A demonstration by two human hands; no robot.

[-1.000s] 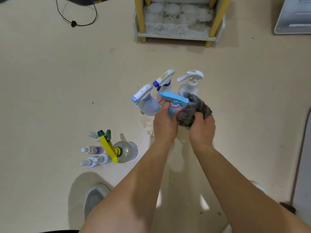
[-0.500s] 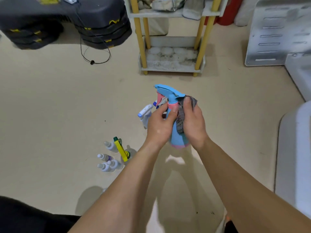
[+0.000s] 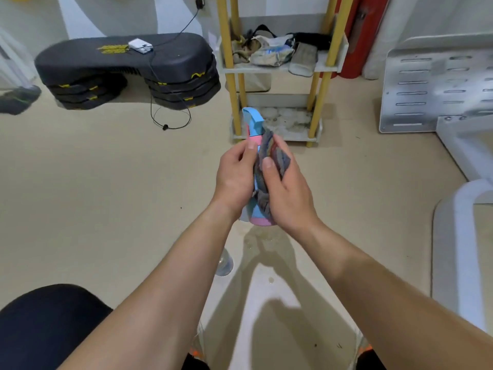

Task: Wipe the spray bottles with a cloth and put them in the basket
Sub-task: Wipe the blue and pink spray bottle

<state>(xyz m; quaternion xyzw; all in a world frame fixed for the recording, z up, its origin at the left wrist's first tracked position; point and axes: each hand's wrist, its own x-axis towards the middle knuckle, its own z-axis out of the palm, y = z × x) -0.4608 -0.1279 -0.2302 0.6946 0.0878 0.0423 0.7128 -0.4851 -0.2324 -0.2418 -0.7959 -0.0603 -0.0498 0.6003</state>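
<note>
- Left hand [image 3: 234, 177] grips the blue-and-pink spray bottle [image 3: 255, 124] upright, above the floor.
- Right hand [image 3: 286, 188] presses a grey cloth [image 3: 269, 156] round the bottle's right side.

The beige floor [image 3: 106, 196] under me carries a yellow-posted shelf rack [image 3: 230, 76], which I take as my mark. Left of the rack sits a stack of black step platforms [image 3: 125, 62], and a black cable [image 3: 165, 126] lies looped on the floor between the two. Right of the rack rests a perforated metal panel [image 3: 416, 89]. On my side of the rack a clear bottle [image 3: 224, 263], only partly in view, stands on the floor beside a patch of wet spots [image 3: 256, 241].
</note>
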